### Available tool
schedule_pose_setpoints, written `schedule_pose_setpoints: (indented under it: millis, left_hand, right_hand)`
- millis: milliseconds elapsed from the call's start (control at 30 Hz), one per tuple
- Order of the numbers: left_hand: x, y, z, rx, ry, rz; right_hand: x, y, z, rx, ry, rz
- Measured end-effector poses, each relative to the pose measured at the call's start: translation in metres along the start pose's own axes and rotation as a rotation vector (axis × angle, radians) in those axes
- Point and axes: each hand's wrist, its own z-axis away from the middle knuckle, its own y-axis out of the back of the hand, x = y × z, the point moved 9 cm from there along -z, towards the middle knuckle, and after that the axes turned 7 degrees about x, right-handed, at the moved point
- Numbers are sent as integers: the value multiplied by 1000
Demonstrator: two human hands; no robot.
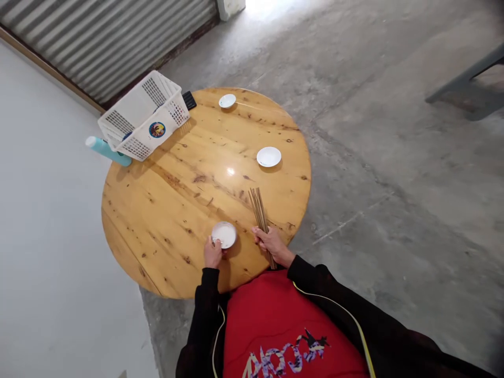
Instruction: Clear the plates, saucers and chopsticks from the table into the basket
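Near the front edge of the round wooden table, my left hand point(213, 253) grips the rim of a small white bowl point(224, 234), thumb on the inside. A bundle of several brown chopsticks point(258, 207) is wrapped in the fingers of my right hand point(272, 244), tips pointing away from me over the table. Their lower ends stick out below that hand, close to the table edge. Farther off, a white bowl point(269, 156) stands on the right side of the table and another white bowl point(227, 101) near the far edge.
The round wooden table point(169, 199) has a white plastic basket point(145, 118) at its far left. A light-blue bottle point(112, 152) and a black object point(189, 100) are beside the basket. A white wall point(47, 226) borders the left; a grey stool or chair point(468, 86) stands at the right.
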Motion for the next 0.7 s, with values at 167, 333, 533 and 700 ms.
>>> schedule_pose_setpoints:
  millis: [167, 333, 533, 700]
  left_hand:
    - [46, -51, -5, -119, -114, 32]
    - [124, -73, -14, -169, -294, -45]
    - [223, -101, -55, -135, -299, -83]
    - [278, -130, -93, -33, -181, -152]
  right_hand:
    - [-30, 11, -7, 66, 121, 46]
    - [-65, 50, -17, 251, 183, -48]
    - [-97, 102, -40, 332, 190, -119]
    - [-121, 174, -69, 332, 107, -100]
